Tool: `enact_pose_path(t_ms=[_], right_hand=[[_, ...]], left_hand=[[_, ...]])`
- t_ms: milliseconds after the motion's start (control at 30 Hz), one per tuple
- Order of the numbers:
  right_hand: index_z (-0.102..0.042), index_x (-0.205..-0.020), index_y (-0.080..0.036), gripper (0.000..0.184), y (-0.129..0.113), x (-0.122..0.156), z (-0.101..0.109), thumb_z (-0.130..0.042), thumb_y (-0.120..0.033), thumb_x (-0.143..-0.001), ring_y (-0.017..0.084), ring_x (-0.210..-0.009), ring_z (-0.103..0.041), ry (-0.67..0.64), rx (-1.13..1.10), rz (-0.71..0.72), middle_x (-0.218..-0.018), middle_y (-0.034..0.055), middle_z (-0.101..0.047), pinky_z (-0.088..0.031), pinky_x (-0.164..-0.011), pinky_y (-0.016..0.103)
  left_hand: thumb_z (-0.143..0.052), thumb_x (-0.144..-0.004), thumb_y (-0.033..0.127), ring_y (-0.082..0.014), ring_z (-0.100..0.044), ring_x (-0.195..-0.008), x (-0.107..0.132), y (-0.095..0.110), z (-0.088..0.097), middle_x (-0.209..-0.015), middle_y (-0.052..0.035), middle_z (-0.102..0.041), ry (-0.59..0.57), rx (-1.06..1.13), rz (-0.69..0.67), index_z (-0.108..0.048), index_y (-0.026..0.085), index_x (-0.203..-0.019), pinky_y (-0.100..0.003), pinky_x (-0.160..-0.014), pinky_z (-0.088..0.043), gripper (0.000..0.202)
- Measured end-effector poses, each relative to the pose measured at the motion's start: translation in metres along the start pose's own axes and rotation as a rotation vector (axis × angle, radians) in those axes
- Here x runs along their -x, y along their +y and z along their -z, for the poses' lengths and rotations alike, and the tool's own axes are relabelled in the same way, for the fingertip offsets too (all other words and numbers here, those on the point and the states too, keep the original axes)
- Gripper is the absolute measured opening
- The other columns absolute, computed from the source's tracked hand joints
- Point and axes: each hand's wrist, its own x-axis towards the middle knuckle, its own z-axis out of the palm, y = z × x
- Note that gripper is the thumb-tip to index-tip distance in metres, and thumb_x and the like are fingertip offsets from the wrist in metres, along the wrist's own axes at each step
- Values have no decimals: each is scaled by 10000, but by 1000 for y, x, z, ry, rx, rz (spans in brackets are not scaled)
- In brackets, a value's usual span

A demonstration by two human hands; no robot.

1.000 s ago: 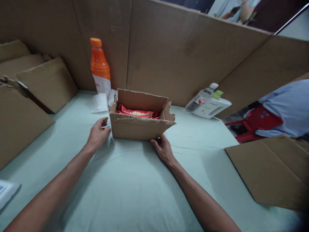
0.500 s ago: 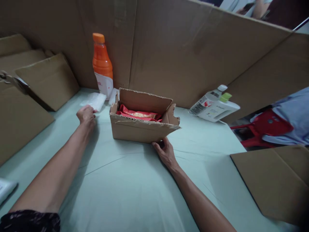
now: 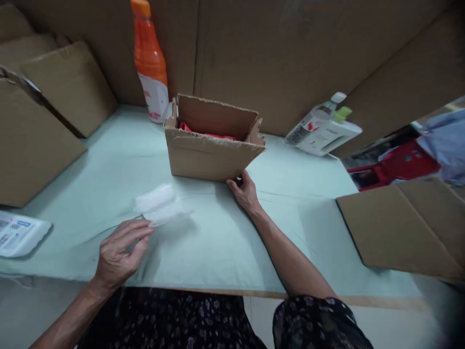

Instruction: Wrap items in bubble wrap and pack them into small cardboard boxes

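Note:
My left hand [image 3: 125, 249] pinches the edge of a white packet in clear plastic wrapping [image 3: 162, 204] between thumb and fingers, holding it above the near side of the table. The packet's exact kind cannot be made out. At the lower right corner of an open cardboard box [image 3: 207, 157] is my right hand [image 3: 245, 193], its thumb at the front and its fingers around the corner, gripping it. The box stands upright on the table, and red packaging [image 3: 214, 135] shows inside, mostly hidden by the front wall.
An orange bottle [image 3: 150, 63] stands behind the box on the left. A clear bottle [image 3: 312, 121] and a white jug [image 3: 334, 135] lean at the back right. Cardboard boxes flank both sides of the green-covered table [image 3: 290, 232]. A white pack [image 3: 22, 235] lies at the left edge.
My left hand has drawn the white packet from beside the orange bottle toward me, lifting it off the table. My right hand has stayed at the box corner. The view has tilted down.

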Motion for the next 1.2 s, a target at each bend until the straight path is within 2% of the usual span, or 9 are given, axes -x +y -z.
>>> enact_pose_path(t_ms=[267, 400, 467, 600, 733, 833, 933, 1100, 1200], right_hand=[[-658, -1181, -142, 421, -21, 3, 23, -628, -323, -802, 255, -948, -698, -91, 111, -122, -1091, 134, -744, -579, -824, 406], [-741, -1055, -196, 223, -67, 44, 40, -609, -319, -923, 244, -961, -716, -173, 320, 127, -1054, 92, -773, -558, -913, 432], [-735, -1116, -221, 226, -92, 69, 30, -613, -341, -970, 229, -999, -712, -347, 305, 317, -1086, 76, -773, -548, -946, 427], [-702, -1206, -209, 304, -116, 91, -27, -719, -307, -919, 296, -1267, -597, -661, 383, 583, -1405, 141, -645, -493, -1014, 495], [-735, -977, -189, 97, -105, 64, -66, -646, -163, -950, 242, -1104, -669, -531, 345, 446, -1177, 89, -756, -487, -970, 425], [-730, -961, -195, 96, -96, 37, -66, -634, -187, -965, 200, -959, -692, -377, 275, 256, -1013, 41, -774, -497, -893, 353], [-737, -930, -178, 110, -92, 28, -60, -630, -162, -953, 220, -939, -675, -433, 388, 202, -991, 58, -766, -482, -880, 363], [-669, -1271, -144, 318, -92, 56, -48, -638, -242, -970, 315, -1216, -576, -334, 562, 370, -1399, 164, -627, -433, -1001, 474], [-666, -1268, -179, 288, -94, 79, -46, -575, -273, -1012, 299, -1267, -550, -526, 527, 578, -1401, 139, -634, -436, -1008, 472]], left_hand=[[-579, -846, 26, -196, -747, -912, 32, 16, 10, -936, -65, -776, -168, 191, -101, -732, 181, -929, -322, -826, -617, 233], [-577, -846, 20, -188, -740, -935, 43, 13, 9, -962, -63, -772, -188, 205, -90, -720, 183, -953, -320, -840, -613, 242], [-578, -848, 16, -181, -735, -934, 45, 11, 8, -968, -61, -769, -194, 212, -97, -715, 185, -956, -317, -850, -606, 243], [-570, -848, 3, -181, -724, -925, 44, 12, 9, -955, -64, -761, -222, 224, -117, -698, 188, -964, -326, -852, -594, 254], [-549, -827, -10, -181, -714, -850, 44, 23, 18, -878, -49, -742, -324, 310, -111, -667, 200, -961, -332, -808, -588, 276], [-523, -823, -6, -189, -720, -818, 45, 34, 25, -852, -52, -743, -399, 400, -67, -672, 206, -943, -330, -782, -593, 285], [-530, -832, 15, -174, -728, -808, 44, 40, 24, -859, -53, -752, -356, 393, -28, -696, 206, -922, -281, -747, -597, 268], [-588, -869, 88, -139, -750, -855, 47, 37, 17, -944, -46, -774, -344, 275, -24, -739, 212, -972, -201, -779, -593, 220], [-590, -882, 101, -134, -751, -875, 51, 36, 17, -951, -39, -776, -388, 281, -16, -741, 219, -991, -197, -804, -592, 220]])
